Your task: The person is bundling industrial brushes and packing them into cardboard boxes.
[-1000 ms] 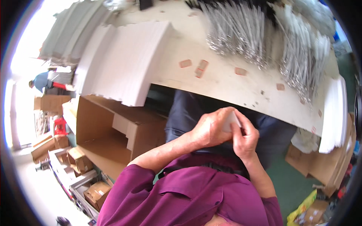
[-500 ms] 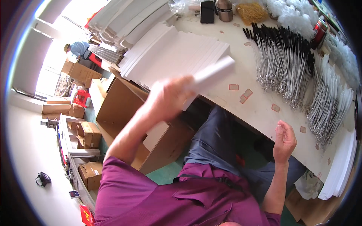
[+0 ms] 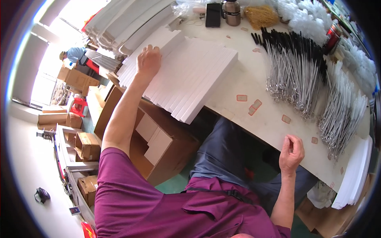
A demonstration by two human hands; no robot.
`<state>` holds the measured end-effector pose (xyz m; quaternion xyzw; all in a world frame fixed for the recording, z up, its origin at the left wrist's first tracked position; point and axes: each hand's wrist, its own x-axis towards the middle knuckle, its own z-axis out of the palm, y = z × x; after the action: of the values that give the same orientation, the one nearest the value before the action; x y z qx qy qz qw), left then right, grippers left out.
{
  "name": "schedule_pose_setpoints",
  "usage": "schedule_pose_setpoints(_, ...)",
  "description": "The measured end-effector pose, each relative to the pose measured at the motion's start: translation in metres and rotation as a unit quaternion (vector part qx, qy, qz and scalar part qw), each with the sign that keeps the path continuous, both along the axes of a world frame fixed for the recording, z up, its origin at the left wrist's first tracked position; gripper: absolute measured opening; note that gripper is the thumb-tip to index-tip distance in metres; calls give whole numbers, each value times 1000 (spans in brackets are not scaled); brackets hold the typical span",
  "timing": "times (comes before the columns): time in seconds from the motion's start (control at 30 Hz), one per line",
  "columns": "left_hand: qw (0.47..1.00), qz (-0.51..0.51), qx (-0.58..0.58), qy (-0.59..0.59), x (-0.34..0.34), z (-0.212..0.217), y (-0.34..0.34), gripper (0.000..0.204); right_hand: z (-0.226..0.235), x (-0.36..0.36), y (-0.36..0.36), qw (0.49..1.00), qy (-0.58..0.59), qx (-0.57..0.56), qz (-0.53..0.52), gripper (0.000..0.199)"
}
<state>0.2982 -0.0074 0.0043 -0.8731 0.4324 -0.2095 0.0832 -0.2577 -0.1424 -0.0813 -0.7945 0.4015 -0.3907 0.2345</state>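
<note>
My left hand [image 3: 149, 59] reaches far out to the left and lies on a slanted row of long flat white boxes [image 3: 190, 85] on the pale table [image 3: 254, 85]. Its fingers curl over the far end of one white box in that row. My right hand [image 3: 291, 152] hovers at the table's near edge, its fingers curled and thumb against forefinger, with nothing visible in it. Small brown-rimmed stickers [image 3: 254, 107] lie on the table between the two hands.
Bundles of thin metal rods with black tips [image 3: 293, 71] and white ones [image 3: 341, 115] cover the right side. A phone [image 3: 213, 15], a metal flask [image 3: 233, 12] and white fluff [image 3: 305, 20] sit at the back. An open cardboard box [image 3: 154, 139] stands under the table. A person in blue [image 3: 73, 53] is far left.
My hands were together at my chest on a white box. The left hand then carried it out to the left and now lays it on the row; the right hand dropped to the table edge.
</note>
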Motion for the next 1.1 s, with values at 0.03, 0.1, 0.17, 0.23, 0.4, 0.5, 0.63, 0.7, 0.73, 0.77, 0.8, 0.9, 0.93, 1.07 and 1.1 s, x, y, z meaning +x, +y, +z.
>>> schedule_pose_setpoints(0.03, 998, -38, -22, -51, 6, -12, 2, 29, -3, -3, -2, 999, 5, -33, 7, 5)
schedule_pose_setpoints(0.1, 985, -139, -98, -42, 3, -15, 11, 39, -6, -4, -8, 997, -1, -74, 25, 5)
schedule_pose_setpoints(0.17, 970, -189, -155, -8, -39, 2, 19, 37, -1, 11, -9, 997, -28, -54, 54, 7)
schedule_pose_setpoints(0.23, 950, -238, -175, 97, -140, 41, -6, 29, 1, -1, -11, 996, -77, -8, 49, 8)
schedule_pose_setpoints(0.4, 861, -317, -186, 351, -263, 27, -18, 32, 40, -76, -28, 993, -52, -74, -73, 13)
schedule_pose_setpoints(0.5, 834, -322, -217, 392, -290, -15, -43, 31, 37, -164, -54, 965, 49, -107, -234, 23)
schedule_pose_setpoints(0.63, 821, -324, -246, 401, -316, -63, -77, 28, 34, -300, -55, 860, 286, -127, -404, 45)
schedule_pose_setpoints(0.7, 831, -350, -238, 362, -309, -87, -79, 27, 40, -332, -52, 813, 379, -36, -440, 58)
schedule_pose_setpoints(0.73, 841, -368, -230, 321, -310, -91, -79, 26, 43, -343, -51, 794, 410, -2, -449, 61)
schedule_pose_setpoints(0.77, 847, -370, -224, 310, -311, -92, -78, 25, 44, -352, -50, 779, 434, -5, -452, 63)
schedule_pose_setpoints(0.8, 845, -373, -222, 311, -312, -92, -78, 25, 43, -359, -49, 777, 435, -2, -455, 63)
schedule_pose_setpoints(0.9, 840, -364, -228, 332, -312, -93, -79, 24, 43, -373, -54, 780, 445, 3, -440, 63)
schedule_pose_setpoints(0.93, 842, -365, -230, 326, -311, -93, -79, 24, 42, -373, -57, 782, 443, 11, -439, 62)
schedule_pose_setpoints(1.07, 846, -367, -232, 310, -309, -95, -80, 23, 43, -371, -59, 783, 438, 16, -440, 57)
schedule_pose_setpoints(1.1, 846, -367, -232, 310, -308, -96, -81, 23, 44, -371, -58, 783, 439, 16, -440, 57)
